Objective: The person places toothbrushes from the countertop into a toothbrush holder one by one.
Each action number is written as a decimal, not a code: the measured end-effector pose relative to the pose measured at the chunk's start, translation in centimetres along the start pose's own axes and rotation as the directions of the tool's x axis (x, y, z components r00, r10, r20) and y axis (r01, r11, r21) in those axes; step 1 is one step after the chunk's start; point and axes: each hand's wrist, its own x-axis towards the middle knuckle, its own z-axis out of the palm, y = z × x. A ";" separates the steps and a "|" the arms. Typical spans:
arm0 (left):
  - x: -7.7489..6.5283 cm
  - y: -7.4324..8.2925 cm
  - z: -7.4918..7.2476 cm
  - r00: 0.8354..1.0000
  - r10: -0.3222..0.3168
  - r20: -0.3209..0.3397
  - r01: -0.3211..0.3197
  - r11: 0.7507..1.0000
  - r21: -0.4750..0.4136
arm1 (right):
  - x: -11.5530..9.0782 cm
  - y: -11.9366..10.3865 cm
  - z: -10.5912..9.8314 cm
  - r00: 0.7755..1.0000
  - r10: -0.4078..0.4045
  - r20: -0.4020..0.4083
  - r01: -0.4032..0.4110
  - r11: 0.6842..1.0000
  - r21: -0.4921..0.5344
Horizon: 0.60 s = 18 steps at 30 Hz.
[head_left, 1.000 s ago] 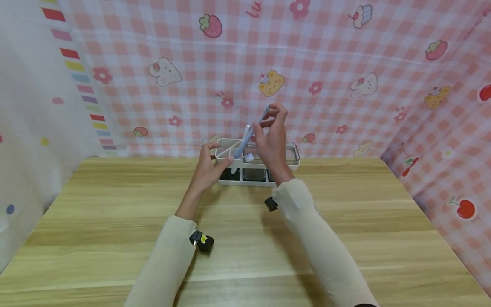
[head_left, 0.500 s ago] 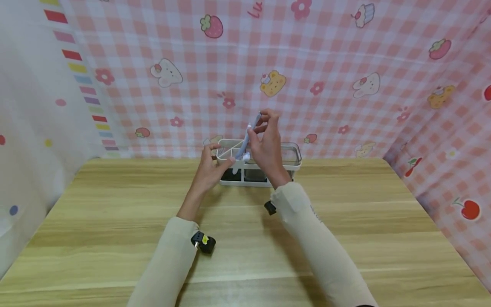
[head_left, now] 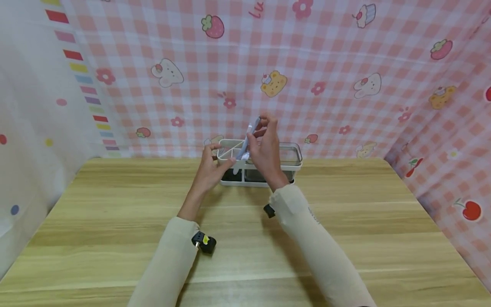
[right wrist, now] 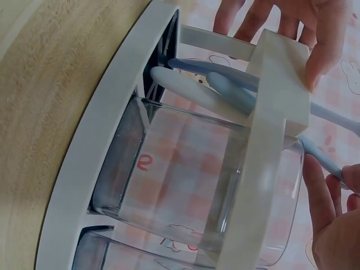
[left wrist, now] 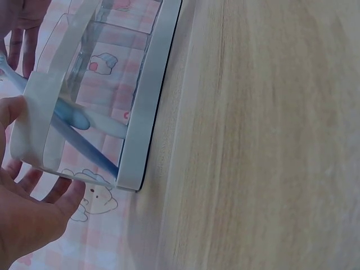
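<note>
A white toothbrush holder (head_left: 232, 184) with clear cups (right wrist: 180, 169) stands at the back of the table. My left hand (head_left: 209, 168) grips its left end, thumb on the white top rim and fingers behind. With thumb and fingers, my right hand (head_left: 267, 147) pinches the upper part of a light blue toothbrush (right wrist: 323, 154). That brush slants through the divided top, and its rounded handle end (left wrist: 76, 118) hangs below the rim. A white toothbrush (right wrist: 191, 93) and a darker blue toothbrush (left wrist: 90, 149) lean in the same end section. The right hand hides part of the holder in the head view.
The wooden table (head_left: 238, 256) stretches in front of the holder. A pink checked cloth (head_left: 192, 85) hangs close behind it. Each sleeve carries a small black wrist camera (head_left: 205, 243).
My right hand has moved down and slightly left, lowering the toothbrush further into the holder. My left hand keeps its grip on the holder's end.
</note>
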 end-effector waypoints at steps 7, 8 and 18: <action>0.0 -0.1 0.1 1.000 0.001 0.000 -0.001 1.000 -0.003 | -0.4 0.3 0.2 0.999 0.034 0.013 -0.034 0.999 -0.012; 0.0 -0.1 0.1 1.000 0.002 0.000 -0.002 1.000 -0.003 | -0.5 0.4 0.2 0.999 0.035 0.015 -0.035 0.999 -0.018; 0.1 0.0 0.1 1.000 0.005 0.003 -0.005 1.000 0.006 | -0.8 0.7 0.5 1.000 0.020 0.014 -0.020 0.999 -0.031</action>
